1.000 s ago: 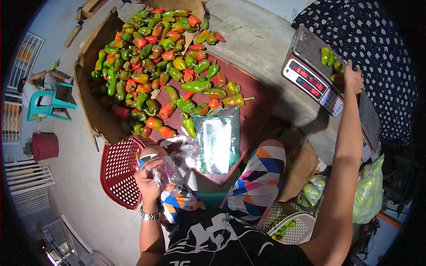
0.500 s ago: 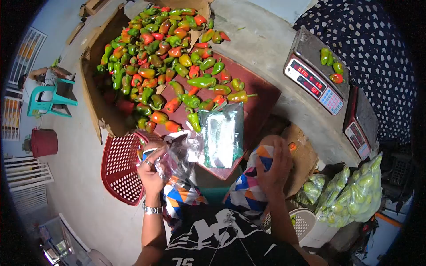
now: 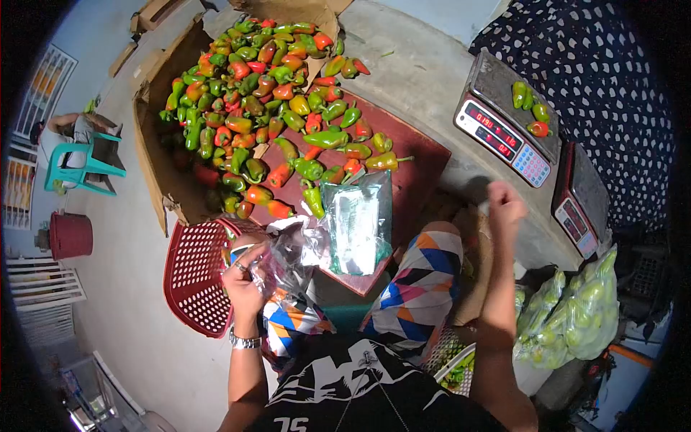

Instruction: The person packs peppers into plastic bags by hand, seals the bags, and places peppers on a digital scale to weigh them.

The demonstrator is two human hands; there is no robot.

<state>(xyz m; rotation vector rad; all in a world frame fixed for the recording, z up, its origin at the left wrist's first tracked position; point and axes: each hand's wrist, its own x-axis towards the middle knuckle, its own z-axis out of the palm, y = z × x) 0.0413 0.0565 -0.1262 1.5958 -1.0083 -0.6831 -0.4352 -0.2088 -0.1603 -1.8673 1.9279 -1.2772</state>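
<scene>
My left hand [image 3: 246,283] grips a crumpled clear plastic bag [image 3: 272,268] above my left thigh. Raised past my right knee, my right hand [image 3: 506,204] is curled closed and slightly blurred; nothing shows in it. It is apart from the nearby digital scale [image 3: 504,137], which carries several peppers [image 3: 529,97]. Before me, a pack of plastic bags in green wrapping [image 3: 361,225] lies on the red tabletop [image 3: 417,155]. A large heap of green and red peppers [image 3: 252,108] spills onto that top from a cardboard box [image 3: 155,144].
A red perforated basket [image 3: 198,277] stands by my left knee. To the right are a second scale [image 3: 586,198], filled clear bags of green produce [image 3: 576,324] and a light basket [image 3: 457,371] holding peppers. Far left, a person sits on a teal chair [image 3: 79,162].
My right hand has lifted off my right knee and moved up and right toward the scale, its fingers now curled. My left hand stays in place with the plastic bag.
</scene>
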